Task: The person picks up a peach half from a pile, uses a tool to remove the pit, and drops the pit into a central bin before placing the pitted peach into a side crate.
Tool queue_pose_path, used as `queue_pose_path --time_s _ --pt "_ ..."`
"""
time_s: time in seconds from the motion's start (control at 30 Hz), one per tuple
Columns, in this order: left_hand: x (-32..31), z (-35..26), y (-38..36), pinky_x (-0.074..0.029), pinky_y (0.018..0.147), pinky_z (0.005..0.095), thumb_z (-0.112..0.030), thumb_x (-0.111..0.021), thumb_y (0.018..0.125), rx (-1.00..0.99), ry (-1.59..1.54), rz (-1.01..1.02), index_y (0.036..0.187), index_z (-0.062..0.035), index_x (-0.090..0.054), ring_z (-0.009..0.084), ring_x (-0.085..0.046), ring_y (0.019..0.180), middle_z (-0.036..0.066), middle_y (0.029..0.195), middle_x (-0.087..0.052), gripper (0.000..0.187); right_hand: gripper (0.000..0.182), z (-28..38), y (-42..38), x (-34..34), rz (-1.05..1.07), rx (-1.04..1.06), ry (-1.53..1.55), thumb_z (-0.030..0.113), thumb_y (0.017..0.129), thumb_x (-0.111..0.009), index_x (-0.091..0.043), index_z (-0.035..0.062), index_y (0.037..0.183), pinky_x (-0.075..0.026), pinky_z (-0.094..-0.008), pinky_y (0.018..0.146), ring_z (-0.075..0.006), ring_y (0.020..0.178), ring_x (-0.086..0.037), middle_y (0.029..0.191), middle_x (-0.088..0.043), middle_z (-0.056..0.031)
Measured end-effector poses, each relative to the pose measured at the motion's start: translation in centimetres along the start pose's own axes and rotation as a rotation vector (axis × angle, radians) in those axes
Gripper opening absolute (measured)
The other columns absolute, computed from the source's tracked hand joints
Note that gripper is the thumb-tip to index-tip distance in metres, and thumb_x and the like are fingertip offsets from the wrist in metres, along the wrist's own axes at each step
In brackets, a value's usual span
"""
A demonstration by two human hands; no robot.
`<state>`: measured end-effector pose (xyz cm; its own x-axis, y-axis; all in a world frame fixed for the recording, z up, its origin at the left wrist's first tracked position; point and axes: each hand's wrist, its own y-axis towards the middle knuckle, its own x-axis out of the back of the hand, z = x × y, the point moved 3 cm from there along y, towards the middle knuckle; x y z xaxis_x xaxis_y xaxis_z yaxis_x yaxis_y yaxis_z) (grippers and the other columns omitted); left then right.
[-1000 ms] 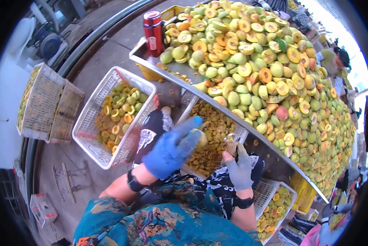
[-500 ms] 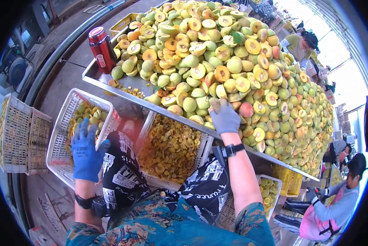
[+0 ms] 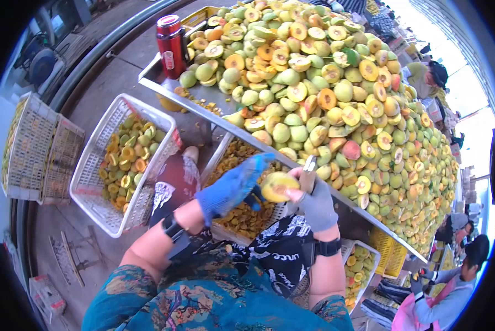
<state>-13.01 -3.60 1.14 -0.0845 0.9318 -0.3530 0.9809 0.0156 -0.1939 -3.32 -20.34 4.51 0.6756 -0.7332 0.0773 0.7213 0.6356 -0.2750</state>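
Fruit point(image 3: 278, 186) touching right hand point(image 3: 317, 205), fingers gripping tool point(image 3: 308, 174), left hand point(image 3: 229, 188) angled inward, fingers open

Apparently metal table point(image 3: 225, 126), piled fruit point(image 3: 344, 91), red flask point(image 3: 172, 51)

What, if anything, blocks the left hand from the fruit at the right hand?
Nothing visible. The left hand is right beside the fruit; the right hand, gripping a tool, is on its other side.
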Motion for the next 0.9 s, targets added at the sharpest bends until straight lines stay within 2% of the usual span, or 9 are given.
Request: queue_pose_path --time_s 0.1,0.17,0.2,0.3,0.33,0.37,0.43,0.47,0.9 --pt "-1.0 0.5 -0.5 -0.052 0.059 0.0238 -0.066 -0.030 0.096 0.096 -0.083 0.128 0.140 -0.0072 -0.043 0.0142 -0.062 0.086 0.008 0.116 -0.062 0.075 0.038 -0.9 -1.5 -2.9 0.011 -0.061 -0.050 0.019 0.080 -0.075 -0.060 0.0010 0.110 -0.050 -0.0257 0.058 -0.0105 0.062 -0.060 0.090 -0.065 -0.0077" --pt "-0.4 1.6 -1.1 -0.051 0.060 0.0234 -0.063 -0.031 0.098 0.113 -0.302 0.042 0.133 -0.0063 -0.049 0.0136 -0.062 0.089 0.007 0.113 -0.063 0.069 0.038 0.0 -2.4 -3.7 -0.284 0.462 -0.525 0.024 0.083 -0.073 -0.059 0.0009 0.110 -0.051 -0.0328 0.064 -0.0200 0.068 -0.065 0.091 -0.066 -0.0131" --pt "0.1 2.2 -1.4 -0.053 0.073 0.0268 -0.055 -0.034 0.101 0.089 -0.417 -0.017 0.130 -0.0052 -0.049 0.0150 -0.062 0.095 0.009 0.116 -0.062 0.059 0.035 -0.5 -3.4 -4.1 -0.388 0.437 -0.545 0.026 0.086 -0.070 -0.058 0.0014 0.109 -0.051 -0.0389 0.072 -0.0292 0.078 -0.066 0.092 -0.066 -0.0164" --pt "2.1 3.0 -2.3 -0.052 0.088 0.0317 -0.045 -0.035 0.103 -0.330 0.071 -0.179 0.132 -0.0034 -0.046 0.0173 -0.061 0.102 0.011 0.118 -0.060 0.052 0.023 -1.3 -5.7 -6.3 -0.204 0.121 -0.299 0.017 0.091 -0.063 -0.055 0.0026 0.106 -0.047 -0.0250 0.054 -0.0104 0.058 -0.060 0.076 -0.061 -0.0048" --pt "2.5 2.0 -3.1 -0.049 0.096 0.0347 -0.042 -0.038 0.103 -0.404 0.392 -0.184 0.133 -0.0021 -0.043 0.0206 -0.059 0.109 0.013 0.122 -0.057 0.051 0.018 -2.8 -6.0 -6.7 -0.168 0.204 -0.412 0.017 0.093 -0.061 -0.054 0.0030 0.102 -0.046 -0.0250 0.053 -0.0100 0.057 -0.059 0.070 -0.058 -0.0019" --pt "2.0 1.7 -3.4 -0.049 0.096 0.0347 -0.042 -0.038 0.103 -0.407 0.393 -0.180 0.133 -0.0021 -0.043 0.0206 -0.059 0.109 0.013 0.122 -0.057 0.051 0.020 -3.5 -6.1 -7.4 -0.097 0.228 -0.347 0.019 0.094 -0.059 -0.054 0.0019 0.102 -0.046 -0.0258 0.053 -0.0107 0.056 -0.058 0.068 -0.057 -0.0023" --pt "0.9 1.7 -4.0 -0.048 0.096 0.0343 -0.043 -0.041 0.102 -0.303 -0.300 -0.141 0.132 -0.0018 -0.043 0.0224 -0.060 0.109 0.013 0.125 -0.056 0.051 0.023 -3.1 -6.8 -8.4 -0.070 0.232 -0.408 0.022 0.094 -0.058 -0.054 0.0008 0.103 -0.046 -0.0273 0.052 -0.0119 0.055 -0.058 0.067 -0.057 -0.0037" --pt "0.0 0.6 -4.8 -0.046 0.099 0.0345 -0.046 -0.044 0.100 -0.325 -0.307 -0.119 0.134 -0.0011 -0.042 0.0230 -0.059 0.110 0.013 0.126 -0.055 0.056 0.038 -2.6 -7.0 -8.6 -0.043 0.152 -0.356 0.031 0.092 -0.062 -0.055 -0.0031 0.108 -0.050 -0.0445 0.067 -0.0424 0.079 -0.065 0.083 -0.064 -0.0252" --pt "-2.3 0.4 -7.9 -0.043 0.095 0.0305 -0.043 -0.039 0.102 -0.515 -0.110 -0.188 0.126 -0.0005 -0.052 0.0167 -0.055 0.108 0.009 0.118 -0.054 0.051 0.030 -1.2 -8.3 -11.0 -0.045 0.426 -0.359 0.022 0.089 -0.063 -0.056 -0.0034 0.103 -0.049 -0.0463 0.062 -0.0453 0.074 -0.063 0.078 -0.062 -0.0252"
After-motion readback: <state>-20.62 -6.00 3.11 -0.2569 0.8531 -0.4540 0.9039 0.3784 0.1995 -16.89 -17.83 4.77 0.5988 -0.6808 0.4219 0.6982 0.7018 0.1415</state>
